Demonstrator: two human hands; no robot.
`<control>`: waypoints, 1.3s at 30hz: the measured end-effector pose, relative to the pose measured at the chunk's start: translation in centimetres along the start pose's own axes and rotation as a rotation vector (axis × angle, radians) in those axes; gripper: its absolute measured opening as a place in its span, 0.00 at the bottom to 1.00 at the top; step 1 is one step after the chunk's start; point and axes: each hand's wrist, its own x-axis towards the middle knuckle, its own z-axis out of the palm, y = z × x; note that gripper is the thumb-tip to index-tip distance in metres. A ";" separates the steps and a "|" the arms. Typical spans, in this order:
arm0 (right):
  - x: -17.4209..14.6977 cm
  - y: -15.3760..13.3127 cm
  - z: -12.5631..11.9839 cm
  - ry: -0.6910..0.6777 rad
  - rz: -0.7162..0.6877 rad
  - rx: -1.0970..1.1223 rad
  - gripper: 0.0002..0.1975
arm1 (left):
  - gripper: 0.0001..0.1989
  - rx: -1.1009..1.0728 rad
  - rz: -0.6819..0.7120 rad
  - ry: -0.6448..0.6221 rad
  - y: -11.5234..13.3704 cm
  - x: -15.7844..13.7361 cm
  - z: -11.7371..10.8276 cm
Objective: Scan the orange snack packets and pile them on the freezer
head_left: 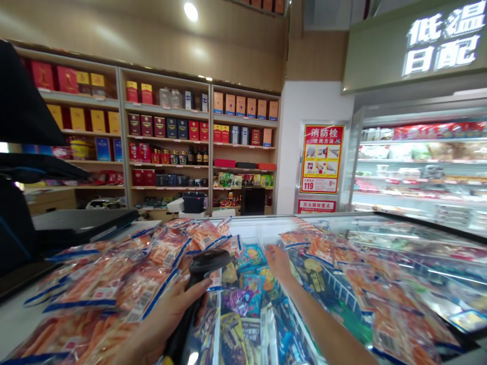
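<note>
My left hand [171, 314] is wrapped round the handle of a black barcode scanner [207, 261], whose head points forward over the freezer. Around it lie clear packets of orange stick-like food [101, 279] with blue edges and barcode labels. My right hand [277, 261] reaches out over the freezer's far part, near small blue ice-cream packets [251, 256]. Its fingers are small and blurred, so I cannot make out whether they grip anything. More orange packets [391, 309] lie on the freezer's glass to the right of my right arm.
Below my hands, an open chest freezer holds colourful wrapped packets [238, 301] and a white wire divider [344, 294]. A black checkout device [83, 223] stands at the left. Shelves of boxed bottles [167, 126] line the back wall. A lit chilled cabinet [422, 170] is on the right.
</note>
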 end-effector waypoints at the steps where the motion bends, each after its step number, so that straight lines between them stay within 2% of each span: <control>1: 0.4 1.5 -1.1 0.035 0.026 -0.091 0.17 | 0.14 0.013 0.011 -0.002 -0.1 0.2 0.3; 4: 1.6 5.2 -3.5 0.087 0.057 -0.356 0.17 | 0.14 0.043 0.022 -0.009 -0.4 1.1 1.0; 6: 2.4 6.9 -4.3 0.085 0.050 -0.512 0.18 | 0.14 0.050 0.012 -0.019 -0.6 1.7 1.3; 10: 4.2 8.8 -4.5 0.028 -0.023 -0.723 0.20 | 0.15 0.036 0.006 -0.022 -0.9 2.6 1.8; 14: 5.2 9.6 -4.0 0.000 -0.047 -0.811 0.18 | 0.15 0.031 -0.017 0.000 -1.2 3.1 2.0; 17: 4.4 9.0 -3.7 -0.044 -0.071 -0.791 0.18 | 0.14 0.048 -0.009 -0.006 -1.3 3.2 2.1; 24: -0.9 5.6 -4.3 -0.155 -0.103 -0.555 0.19 | 0.16 0.026 -0.045 -0.047 -2.0 3.1 2.2; 27: -1.5 5.5 -5.2 -0.107 -0.024 -0.442 0.14 | 0.16 0.025 -0.034 -0.067 -2.0 2.2 2.2; 30: -0.5 6.1 -5.6 -0.029 0.145 -0.428 0.20 | 0.15 0.004 -0.008 -0.061 -2.0 1.3 2.2; 33: 0.6 6.8 -4.9 -0.092 0.311 -0.415 0.24 | 0.15 -0.010 -0.028 -0.092 -2.3 0.9 1.9; 35: 0.8 7.1 -4.0 -0.120 0.344 -0.358 0.23 | 0.15 -0.020 -0.042 -0.115 -2.5 0.7 1.7; 39: -0.2 7.3 -2.8 0.002 0.336 -0.227 0.18 | 0.14 -0.063 -0.037 -0.077 -2.5 -0.1 1.6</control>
